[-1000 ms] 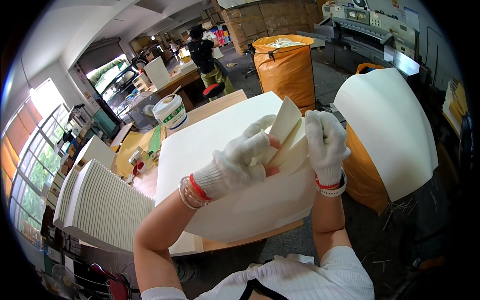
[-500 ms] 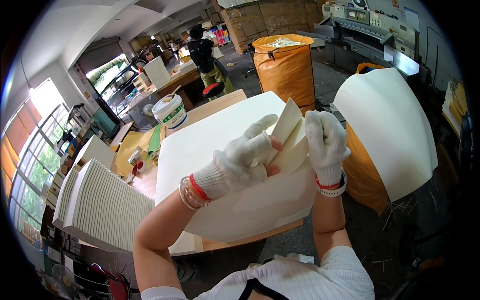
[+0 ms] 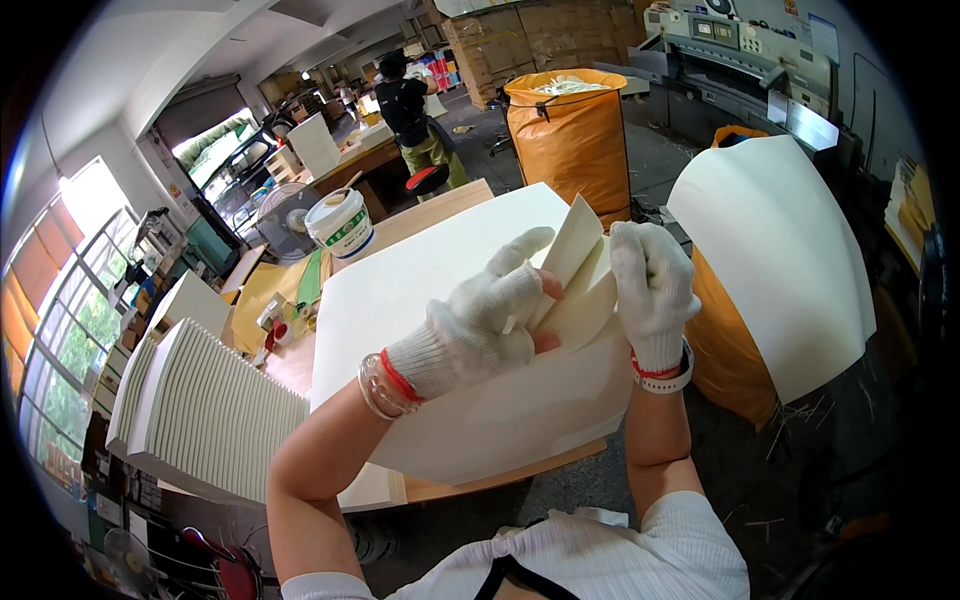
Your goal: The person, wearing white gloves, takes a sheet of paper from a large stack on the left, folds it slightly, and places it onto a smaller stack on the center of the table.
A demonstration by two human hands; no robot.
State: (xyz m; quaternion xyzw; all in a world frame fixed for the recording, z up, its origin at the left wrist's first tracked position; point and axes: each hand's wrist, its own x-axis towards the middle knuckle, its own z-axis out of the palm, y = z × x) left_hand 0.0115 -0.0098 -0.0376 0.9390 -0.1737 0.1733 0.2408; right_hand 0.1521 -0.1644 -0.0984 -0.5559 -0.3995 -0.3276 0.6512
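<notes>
A large white sheet of paper [image 3: 420,285] lies in front of me, its near part bowed. At its right end, lifted edges [image 3: 574,240] curl up and stand apart like a narrow fold. My left hand [image 3: 480,315], in a white knit glove with some bare fingertips, grips this raised paper, one gloved finger pointing outward. Beside it, my right hand [image 3: 653,285], gloved too, is closed in a fist at the paper's right edge. The fingers' inner side is hidden there, but the paper runs into them.
On the left stands a thick stack of white sheets [image 3: 205,415]. Behind the paper are a white bucket [image 3: 340,222] and a fan [image 3: 287,212]. An orange bag [image 3: 570,140] holds paper strips; more white sheets [image 3: 775,250] drape over another bag. A person [image 3: 405,110] works farther back.
</notes>
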